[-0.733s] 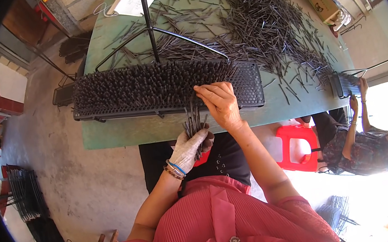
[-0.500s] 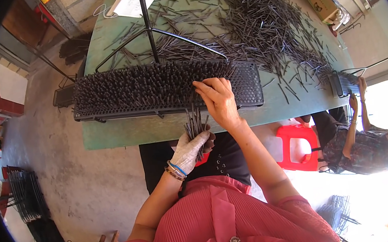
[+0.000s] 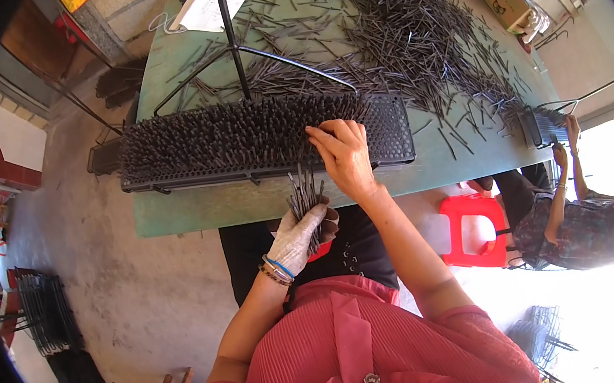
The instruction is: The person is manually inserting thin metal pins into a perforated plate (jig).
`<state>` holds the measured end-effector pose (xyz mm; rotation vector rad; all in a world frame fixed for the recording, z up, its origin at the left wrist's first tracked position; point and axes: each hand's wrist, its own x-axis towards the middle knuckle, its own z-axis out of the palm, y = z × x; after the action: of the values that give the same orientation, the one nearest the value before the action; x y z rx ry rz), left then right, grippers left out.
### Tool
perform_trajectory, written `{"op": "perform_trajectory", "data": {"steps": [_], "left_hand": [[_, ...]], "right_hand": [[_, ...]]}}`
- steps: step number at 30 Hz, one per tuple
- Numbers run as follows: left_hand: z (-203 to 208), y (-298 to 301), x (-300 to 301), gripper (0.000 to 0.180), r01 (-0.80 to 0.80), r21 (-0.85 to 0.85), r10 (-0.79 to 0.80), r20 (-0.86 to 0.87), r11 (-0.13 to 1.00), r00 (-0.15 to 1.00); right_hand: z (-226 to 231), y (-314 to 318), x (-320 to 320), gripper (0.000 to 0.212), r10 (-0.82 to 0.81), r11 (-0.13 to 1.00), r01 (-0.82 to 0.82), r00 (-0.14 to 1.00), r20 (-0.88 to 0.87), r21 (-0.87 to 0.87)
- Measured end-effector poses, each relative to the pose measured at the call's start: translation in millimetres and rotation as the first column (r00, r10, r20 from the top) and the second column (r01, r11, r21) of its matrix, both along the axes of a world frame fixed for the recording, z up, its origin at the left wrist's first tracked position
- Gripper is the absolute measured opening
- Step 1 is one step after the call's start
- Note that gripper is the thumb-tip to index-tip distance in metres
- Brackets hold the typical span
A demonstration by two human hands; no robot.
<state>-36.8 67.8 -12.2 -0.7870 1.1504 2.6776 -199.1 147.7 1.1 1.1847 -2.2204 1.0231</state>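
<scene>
Standing in the perforated black rack (image 3: 393,131), dark rods (image 3: 197,139) fill all but its right end, near the front edge of your green table (image 3: 189,213). Your right hand (image 3: 346,154) is at these rods, thumb and fingertips drawn together; I can't tell whether they pinch one. In front of the rack, your gloved left hand (image 3: 297,237) grips a bundle of rods (image 3: 305,191). Beyond the rack lies a loose heap (image 3: 417,30).

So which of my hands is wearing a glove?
Your left hand. It wears a whitish glove and holds a bundle of dark sticks; your right hand, at the perforated tray, is bare.
</scene>
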Motion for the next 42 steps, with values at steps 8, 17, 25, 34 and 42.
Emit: {"op": "perform_trajectory", "data": {"steps": [8, 17, 25, 34, 42], "left_hand": [[11.0, -2.2, 16.0, 0.023, -0.031, -0.068, 0.027, -0.060, 0.997, 0.998], [32.5, 16.8, 28.7, 0.026, -0.022, -0.203, 0.010, -0.059, 0.979, 0.998], [26.9, 25.7, 35.2, 0.030, 0.021, -0.312, -0.014, 0.025, 0.950, 1.000], [26.6, 25.8, 36.7, 0.030, 0.028, -0.244, -0.016, 0.051, 0.969, 0.999], [35.1, 18.3, 18.3, 0.030, 0.071, -0.140, -0.074, -0.021, 0.988, 0.997]], "right_hand": [[26.3, 27.0, 27.4, 0.022, 0.119, 0.987, -0.077, 0.941, 0.317, -0.141], [9.2, 51.1, 66.4, 0.027, 0.251, 0.968, -0.127, 0.394, 0.884, -0.218], [-2.0, 66.5, 60.3, 0.024, 0.167, 0.984, -0.104, 0.250, 0.954, -0.145], [14.2, 54.8, 23.1, 0.017, 0.348, 0.823, 0.166, 0.609, 0.713, -0.544], [12.7, 27.0, -12.3, 0.015, 0.160, 0.936, 0.032, 0.848, 0.504, -0.351]]}}
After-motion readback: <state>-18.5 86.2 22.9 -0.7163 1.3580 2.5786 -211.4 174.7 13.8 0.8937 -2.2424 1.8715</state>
